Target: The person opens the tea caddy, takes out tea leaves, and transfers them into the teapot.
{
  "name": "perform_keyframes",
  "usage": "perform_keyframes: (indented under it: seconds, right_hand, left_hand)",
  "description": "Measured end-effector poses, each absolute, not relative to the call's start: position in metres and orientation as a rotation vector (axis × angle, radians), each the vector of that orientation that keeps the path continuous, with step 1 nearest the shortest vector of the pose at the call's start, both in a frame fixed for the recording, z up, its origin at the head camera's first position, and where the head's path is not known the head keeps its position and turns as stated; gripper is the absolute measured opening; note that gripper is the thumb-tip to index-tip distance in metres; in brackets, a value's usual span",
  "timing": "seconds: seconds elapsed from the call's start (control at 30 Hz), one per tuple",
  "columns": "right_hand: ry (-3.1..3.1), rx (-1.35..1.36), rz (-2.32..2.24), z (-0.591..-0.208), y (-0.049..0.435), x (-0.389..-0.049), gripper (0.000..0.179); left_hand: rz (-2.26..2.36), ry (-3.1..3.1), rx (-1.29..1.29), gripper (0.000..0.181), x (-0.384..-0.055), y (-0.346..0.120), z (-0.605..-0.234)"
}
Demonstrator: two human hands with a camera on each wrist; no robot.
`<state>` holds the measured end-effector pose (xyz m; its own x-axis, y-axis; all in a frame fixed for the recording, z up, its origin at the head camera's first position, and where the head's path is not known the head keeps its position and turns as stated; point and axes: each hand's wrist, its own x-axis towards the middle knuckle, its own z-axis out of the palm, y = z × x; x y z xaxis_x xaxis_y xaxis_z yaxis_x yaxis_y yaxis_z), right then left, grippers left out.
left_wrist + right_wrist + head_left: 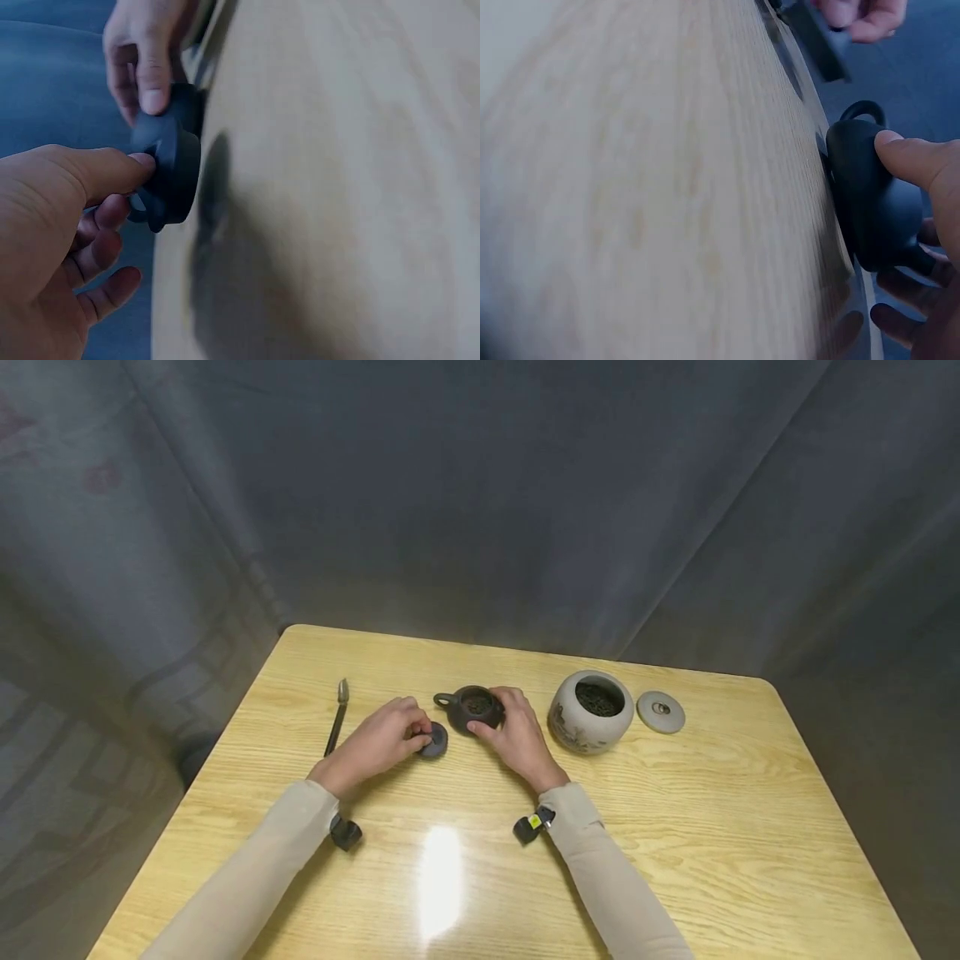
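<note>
My left hand (386, 735) pinches the knob of a dark round teapot lid (435, 742), held a little above the table in the left wrist view. To its right stands a small dark teapot (467, 723), uncovered, with its looped handle toward the left and something brownish inside. My right hand (519, 739) grips the teapot's spout side, thumb on the near wall. In the right wrist view the thumb presses the body of the teapot (874, 195), while the other fingers pass behind the spout, partly hidden.
Right of the teapot sits a pale round jar (581, 727) with dark leaves inside. Its flat lid (662, 712) lies beside it. A dark-handled scoop (339, 718) lies left of my left hand. A grey curtain (480, 510) hangs behind the wooden table (712, 827).
</note>
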<state>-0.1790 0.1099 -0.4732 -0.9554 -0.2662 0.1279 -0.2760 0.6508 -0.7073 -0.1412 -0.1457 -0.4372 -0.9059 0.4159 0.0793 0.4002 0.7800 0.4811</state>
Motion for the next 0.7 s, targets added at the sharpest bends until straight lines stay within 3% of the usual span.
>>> perform_keyframes:
  seconds: [0.33, 0.7]
  right_hand:
    - [-2.853, 0.459, 1.226, -0.471, 0.109, -0.180, 0.070]
    - [-2.843, 0.475, 1.237, -0.472, 0.108, -0.181, 0.066]
  left_hand:
    - [0.886, 2.971, 0.642, 0.012, -0.162, -0.130, -0.410]
    - [0.853, 2.966, 0.662, 0.018, -0.197, -0.096, -0.408]
